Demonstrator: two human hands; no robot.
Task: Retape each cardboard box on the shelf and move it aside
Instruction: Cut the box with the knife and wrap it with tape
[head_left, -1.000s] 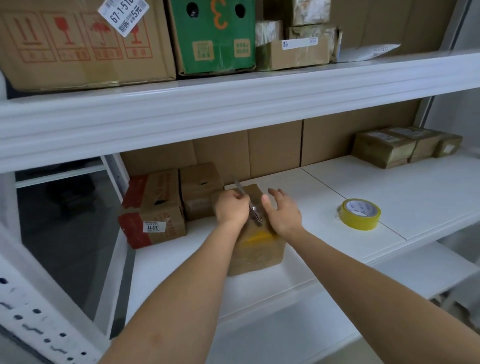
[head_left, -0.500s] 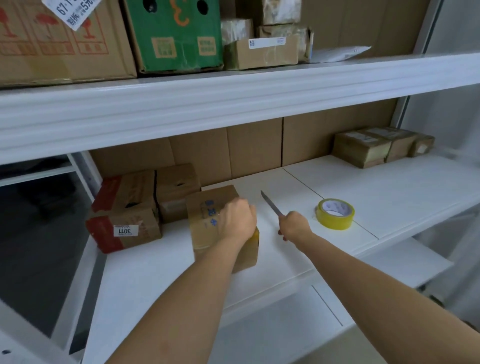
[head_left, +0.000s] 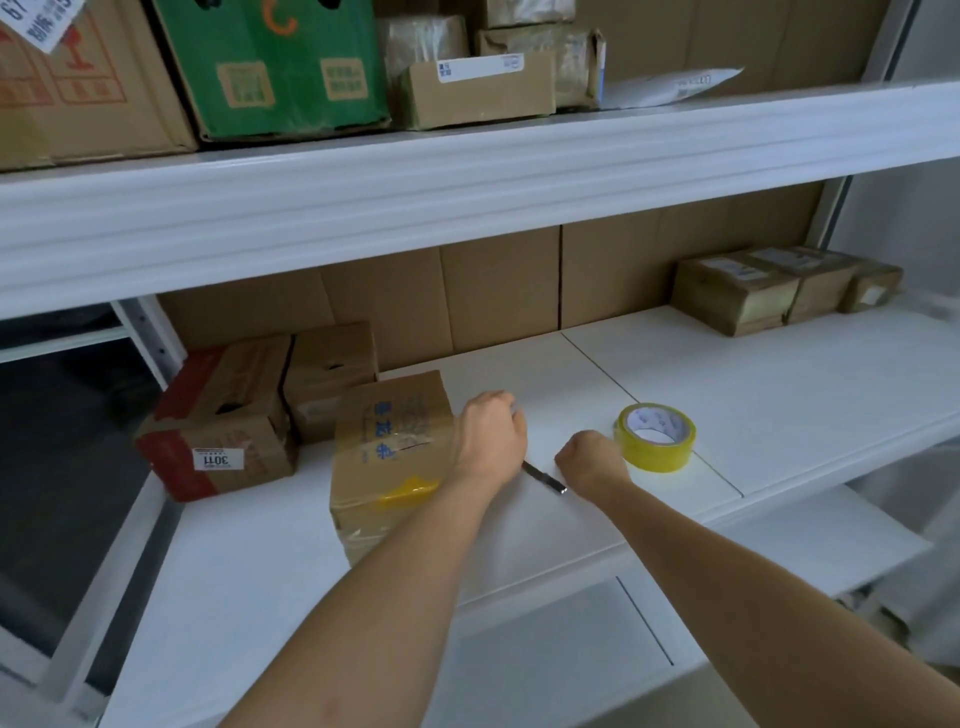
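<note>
the left hand (head_left: 488, 436) rests its curled fingers against the right side of the box (head_left: 389, 457) on the shelf (head_left: 779, 405); whether they grip it i cannot tell. the right hand (head_left: 589, 460) is fisted, the tape (head_left: 655, 437) just beyond its fingers, a knife (head_left: 545, 478) lying between both hands.
</note>
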